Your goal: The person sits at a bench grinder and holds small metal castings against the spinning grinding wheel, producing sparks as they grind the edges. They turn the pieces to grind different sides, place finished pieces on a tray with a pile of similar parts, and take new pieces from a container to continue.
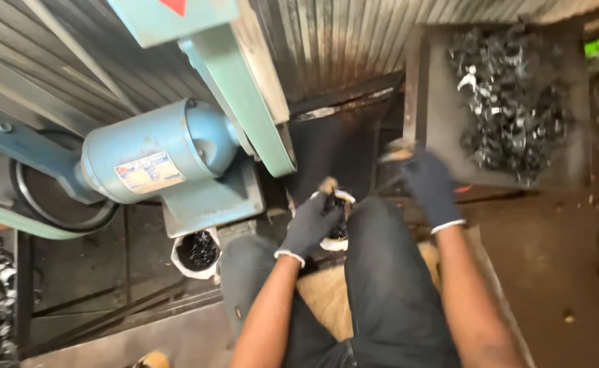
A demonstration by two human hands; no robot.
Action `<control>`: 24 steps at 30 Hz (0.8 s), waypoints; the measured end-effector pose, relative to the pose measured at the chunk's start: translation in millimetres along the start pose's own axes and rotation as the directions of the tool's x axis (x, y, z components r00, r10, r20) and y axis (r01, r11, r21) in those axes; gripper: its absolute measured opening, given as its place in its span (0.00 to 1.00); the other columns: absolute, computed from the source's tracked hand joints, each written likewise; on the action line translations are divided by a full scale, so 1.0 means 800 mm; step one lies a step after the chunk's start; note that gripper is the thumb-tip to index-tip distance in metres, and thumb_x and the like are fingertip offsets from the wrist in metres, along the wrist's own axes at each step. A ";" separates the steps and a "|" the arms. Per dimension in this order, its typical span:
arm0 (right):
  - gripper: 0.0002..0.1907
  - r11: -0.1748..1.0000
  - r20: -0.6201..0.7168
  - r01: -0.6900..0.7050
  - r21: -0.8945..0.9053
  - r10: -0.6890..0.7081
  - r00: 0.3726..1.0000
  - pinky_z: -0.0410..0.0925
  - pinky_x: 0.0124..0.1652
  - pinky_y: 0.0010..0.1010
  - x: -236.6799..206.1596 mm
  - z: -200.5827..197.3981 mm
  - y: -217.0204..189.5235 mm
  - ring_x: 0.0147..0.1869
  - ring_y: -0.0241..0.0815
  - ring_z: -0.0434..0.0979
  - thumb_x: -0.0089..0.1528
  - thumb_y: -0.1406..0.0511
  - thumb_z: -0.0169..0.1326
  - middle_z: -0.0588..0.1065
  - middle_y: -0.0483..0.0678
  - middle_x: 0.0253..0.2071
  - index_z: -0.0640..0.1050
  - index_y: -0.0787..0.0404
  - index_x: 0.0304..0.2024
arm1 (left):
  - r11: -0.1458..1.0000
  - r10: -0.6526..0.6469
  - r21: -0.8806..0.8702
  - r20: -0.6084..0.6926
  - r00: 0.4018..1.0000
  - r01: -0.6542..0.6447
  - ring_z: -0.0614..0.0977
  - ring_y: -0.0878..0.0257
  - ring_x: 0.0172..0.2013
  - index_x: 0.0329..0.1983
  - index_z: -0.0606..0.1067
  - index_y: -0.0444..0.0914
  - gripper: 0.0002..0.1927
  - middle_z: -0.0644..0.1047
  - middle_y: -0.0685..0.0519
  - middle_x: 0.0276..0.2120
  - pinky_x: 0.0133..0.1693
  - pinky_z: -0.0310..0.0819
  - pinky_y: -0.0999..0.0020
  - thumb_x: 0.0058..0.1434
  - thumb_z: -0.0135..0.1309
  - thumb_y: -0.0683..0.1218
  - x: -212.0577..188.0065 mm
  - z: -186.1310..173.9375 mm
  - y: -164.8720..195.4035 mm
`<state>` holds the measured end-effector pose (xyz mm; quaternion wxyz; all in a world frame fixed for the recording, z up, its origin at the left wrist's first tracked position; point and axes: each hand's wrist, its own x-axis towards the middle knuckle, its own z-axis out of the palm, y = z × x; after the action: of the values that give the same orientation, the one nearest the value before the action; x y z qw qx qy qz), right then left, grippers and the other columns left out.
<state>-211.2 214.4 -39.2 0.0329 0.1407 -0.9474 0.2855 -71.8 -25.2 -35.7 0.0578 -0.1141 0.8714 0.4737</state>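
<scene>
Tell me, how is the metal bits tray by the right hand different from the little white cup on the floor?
The tray is big, square and dark; the cup is small, round and white. The tray's shiny bits are heaped at one side; the cup is full of black stuff. The right hand touches the tray; nothing touches the cup.

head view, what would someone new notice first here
Probably the big blue motor at left centre, bolted to a pale green machine frame. Next, the two dark-gloved hands in the middle: the left hand sits over a small white cup of dark stuff between the knees, while the right hand reaches the edge of a tray of shiny black metal parts at upper right.
</scene>
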 end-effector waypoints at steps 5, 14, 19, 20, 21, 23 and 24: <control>0.25 0.854 0.120 0.070 0.516 -0.152 0.981 0.69 0.52 0.40 -0.116 0.065 -0.104 0.55 0.55 0.78 0.58 0.62 0.60 0.78 0.57 0.50 0.74 0.65 0.56 | 0.991 -0.133 0.015 0.017 0.991 0.132 0.84 0.51 0.41 0.54 0.79 0.39 0.24 0.83 0.44 0.39 0.44 0.75 0.60 0.58 0.60 0.55 -0.045 -0.015 -0.001; 0.13 0.627 0.259 -0.116 0.770 -0.140 0.956 0.71 0.42 0.37 -0.114 0.059 -0.137 0.41 0.50 0.79 0.65 0.64 0.53 0.80 0.55 0.39 0.79 0.67 0.47 | 0.977 0.101 0.211 -0.323 0.941 -0.033 0.84 0.47 0.35 0.47 0.81 0.40 0.24 0.82 0.42 0.33 0.37 0.75 0.58 0.60 0.61 0.63 -0.071 -0.041 -0.001; 0.12 0.633 0.104 0.051 0.773 -0.205 0.973 0.71 0.45 0.34 -0.093 0.120 -0.133 0.45 0.46 0.81 0.68 0.65 0.50 0.79 0.55 0.40 0.78 0.67 0.47 | 0.956 -0.032 0.254 -0.413 0.910 0.149 0.82 0.41 0.36 0.37 0.80 0.37 0.26 0.80 0.40 0.32 0.36 0.74 0.51 0.61 0.58 0.65 -0.029 -0.037 -0.033; 0.12 0.701 0.136 0.033 0.712 -0.184 0.974 0.70 0.45 0.35 -0.090 0.136 -0.134 0.45 0.48 0.80 0.67 0.64 0.52 0.79 0.56 0.40 0.78 0.68 0.45 | 0.943 0.023 0.317 -0.361 0.932 0.100 0.82 0.40 0.36 0.36 0.80 0.36 0.24 0.80 0.39 0.32 0.37 0.73 0.49 0.63 0.56 0.63 -0.021 -0.034 -0.039; 0.12 0.763 0.164 0.015 0.646 -0.158 0.974 0.69 0.45 0.36 -0.087 0.149 -0.135 0.45 0.49 0.79 0.67 0.64 0.53 0.79 0.57 0.39 0.78 0.68 0.44 | 0.924 0.073 0.378 -0.303 0.950 0.049 0.81 0.39 0.35 0.35 0.80 0.36 0.23 0.80 0.38 0.32 0.38 0.72 0.48 0.64 0.55 0.62 -0.012 -0.034 -0.046; 0.12 0.773 0.209 -0.048 0.633 -0.111 0.972 0.68 0.45 0.36 -0.074 0.171 -0.138 0.44 0.50 0.78 0.66 0.63 0.53 0.78 0.57 0.39 0.78 0.68 0.43 | 0.979 -0.033 0.174 -0.389 0.921 0.109 0.81 0.38 0.35 0.38 0.80 0.36 0.21 0.80 0.38 0.32 0.36 0.72 0.49 0.63 0.54 0.59 -0.003 -0.032 -0.058; 0.12 0.724 0.231 -0.088 0.684 -0.101 0.968 0.69 0.45 0.36 -0.069 0.178 -0.139 0.44 0.49 0.79 0.66 0.63 0.51 0.78 0.57 0.39 0.78 0.67 0.44 | 0.988 -0.109 0.059 -0.415 0.903 0.146 0.81 0.38 0.35 0.39 0.80 0.36 0.20 0.80 0.37 0.32 0.35 0.72 0.49 0.63 0.53 0.58 -0.005 -0.030 -0.065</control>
<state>-123.9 61.1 -106.9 -0.1414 0.1812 -0.7690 0.5965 -54.5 -71.7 -64.2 -0.0908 -0.2652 0.8747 0.3953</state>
